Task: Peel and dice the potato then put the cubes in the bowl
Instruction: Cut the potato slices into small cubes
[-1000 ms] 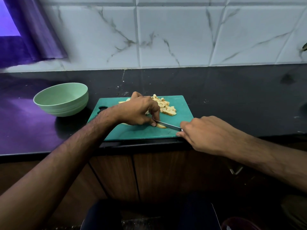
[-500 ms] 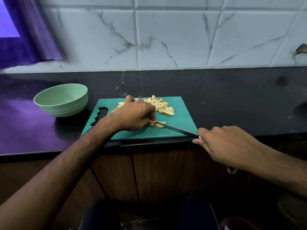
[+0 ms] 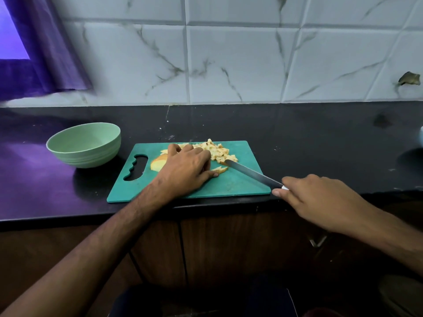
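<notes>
Potato (image 3: 158, 164) under left hand (image 3: 186, 169), unlabelled.

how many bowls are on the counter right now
1. The green bowl stands on the dark counter, left of the cutting board and apart from it. A pale object at the right edge is cut off; I cannot tell what it is.
</notes>
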### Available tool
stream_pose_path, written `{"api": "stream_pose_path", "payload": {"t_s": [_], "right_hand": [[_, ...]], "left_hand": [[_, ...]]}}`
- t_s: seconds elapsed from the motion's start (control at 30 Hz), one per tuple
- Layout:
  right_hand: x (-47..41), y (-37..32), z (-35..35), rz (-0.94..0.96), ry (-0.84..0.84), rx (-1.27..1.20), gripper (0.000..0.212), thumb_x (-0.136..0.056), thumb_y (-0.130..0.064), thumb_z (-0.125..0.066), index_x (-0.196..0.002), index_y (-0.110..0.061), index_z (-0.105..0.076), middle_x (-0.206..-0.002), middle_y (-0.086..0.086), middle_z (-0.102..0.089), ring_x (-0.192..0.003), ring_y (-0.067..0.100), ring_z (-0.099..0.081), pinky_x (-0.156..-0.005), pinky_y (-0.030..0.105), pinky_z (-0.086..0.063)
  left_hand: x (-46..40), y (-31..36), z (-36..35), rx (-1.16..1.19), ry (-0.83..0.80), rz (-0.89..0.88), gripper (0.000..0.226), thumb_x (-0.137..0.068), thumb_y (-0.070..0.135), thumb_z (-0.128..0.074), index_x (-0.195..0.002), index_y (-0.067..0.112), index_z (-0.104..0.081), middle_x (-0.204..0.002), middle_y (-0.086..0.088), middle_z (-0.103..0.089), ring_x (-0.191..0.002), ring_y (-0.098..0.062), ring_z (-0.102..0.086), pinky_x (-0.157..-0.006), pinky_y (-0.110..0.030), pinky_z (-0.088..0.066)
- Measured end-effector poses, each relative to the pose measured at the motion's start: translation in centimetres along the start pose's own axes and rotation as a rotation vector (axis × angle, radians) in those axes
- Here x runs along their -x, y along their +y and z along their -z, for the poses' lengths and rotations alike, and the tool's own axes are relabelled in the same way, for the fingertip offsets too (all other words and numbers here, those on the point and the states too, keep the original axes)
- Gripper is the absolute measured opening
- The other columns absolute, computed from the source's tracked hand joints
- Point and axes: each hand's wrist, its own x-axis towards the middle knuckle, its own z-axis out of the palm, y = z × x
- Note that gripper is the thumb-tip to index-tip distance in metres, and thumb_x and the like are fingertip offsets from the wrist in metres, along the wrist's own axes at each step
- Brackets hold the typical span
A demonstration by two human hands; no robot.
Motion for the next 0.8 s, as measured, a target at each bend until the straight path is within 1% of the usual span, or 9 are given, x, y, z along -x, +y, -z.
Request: {"api": "stream_pose_path", "payload": {"t_s": [0.07,0.17,0.3,0.43,0.5,0.57,0.67,0.73,0.8], "right_hand": [[0.4,-0.8,-0.1,0.021,-0.002,-0.038,0.04,-0.103,-0.062,-0.022,-0.078,-0.034,-0.034,-0.078,-0.009,-0.054,-0.07,0.008,-0.056,-0.064,0.03,-0.049],[0.4,-1.8,-0.7,0.052,-0.006,-0.044,0.042,-0.102,-0.065,-0.02,-0.077,-0.034,-0.033,-0.077,-0.009,-0.052,-0.073,0.013,-0.057,-0.067,0.034,-0.049],[-0.2,-2.2,-0.6,0.027,-0.024,-0.009,0.041,-0.103,-0.063,-0.022,-0.075,-0.033,-0.029,-0.074,-0.01,-0.045,-0.063,0.008,-0.045,-0.058,0.031,-0.038],[-0.5,-1.0,-0.2,-0.095,-0.029,-0.006,0.043,-0.104,-0.061,-0.025,-0.075,-0.031,-0.033,-0.076,-0.01,-0.047,-0.065,0.012,-0.046,-0.063,0.036,-0.039],[-0.6,-0.8,-0.1,-0.105,-0.031,-0.022,0.043,-0.104,-0.061,-0.025,-0.076,-0.03,-0.035,-0.077,-0.009,-0.05,-0.068,0.013,-0.049,-0.064,0.036,-0.041],[-0.6,-1.3,0.1,-0.076,-0.02,-0.037,0.042,-0.104,-0.06,-0.025,-0.077,-0.031,-0.036,-0.077,-0.009,-0.051,-0.069,0.01,-0.052,-0.061,0.034,-0.041],[-0.4,-2.4,0.5,-0.029,-0.045,-0.035,0.039,-0.105,-0.059,-0.026,-0.078,-0.032,-0.033,-0.075,-0.014,-0.043,-0.065,0.004,-0.048,-0.052,0.025,-0.034],[-0.4,-2.8,0.6,-0.035,-0.061,-0.026,0.034,-0.106,-0.057,-0.026,-0.084,-0.033,-0.035,-0.074,-0.014,-0.039,-0.063,0.003,-0.044,-0.051,0.023,-0.032],[-0.4,-2.6,0.5,-0.063,-0.054,-0.026,0.032,-0.106,-0.056,-0.026,-0.087,-0.032,-0.036,-0.075,-0.013,-0.041,-0.063,0.003,-0.042,-0.051,0.024,-0.032]], "left_hand": [[0.8,-0.3,0.0,0.01,0.061,-0.037,0.032,-0.095,0.062,-0.05,-0.096,0.03,-0.052,-0.097,0.015,-0.056,-0.098,-0.012,-0.049,-0.096,-0.042,-0.028],[1.8,-1.2,0.2,0.036,0.089,-0.086,0.024,-0.094,0.051,-0.052,-0.108,0.031,-0.055,-0.098,0.017,-0.057,-0.1,-0.01,-0.05,-0.099,-0.042,-0.025],[1.9,-1.6,0.6,0.019,0.067,-0.069,0.016,-0.095,0.044,-0.057,-0.097,0.03,-0.064,-0.094,0.016,-0.056,-0.1,-0.011,-0.049,-0.1,-0.044,-0.024],[1.9,-1.6,0.6,0.006,0.08,-0.046,0.02,-0.094,0.049,-0.059,-0.089,0.03,-0.063,-0.092,0.016,-0.053,-0.1,-0.012,-0.049,-0.099,-0.044,-0.025],[2.0,-1.7,0.6,-0.002,0.091,-0.032,0.023,-0.093,0.053,-0.058,-0.092,0.031,-0.063,-0.097,0.015,-0.054,-0.103,-0.012,-0.048,-0.1,-0.045,-0.024],[2.0,-1.6,0.6,0.008,0.105,-0.019,0.026,-0.092,0.056,-0.059,-0.101,0.032,-0.063,-0.104,0.014,-0.056,-0.107,-0.012,-0.047,-0.101,-0.045,-0.024],[1.9,-1.3,0.7,0.035,0.086,-0.015,0.028,-0.092,0.053,-0.063,-0.111,0.033,-0.065,-0.112,0.014,-0.057,-0.111,-0.012,-0.047,-0.101,-0.044,-0.023],[1.8,-1.2,0.6,0.05,0.065,-0.02,0.021,-0.092,0.05,-0.065,-0.104,0.034,-0.067,-0.108,0.016,-0.057,-0.11,-0.012,-0.047,-0.101,-0.043,-0.023],[1.9,-1.3,0.5,0.072,0.082,-0.028,0.014,-0.092,0.047,-0.067,-0.095,0.033,-0.067,-0.099,0.019,-0.055,-0.106,-0.011,-0.049,-0.099,-0.042,-0.023]]}}
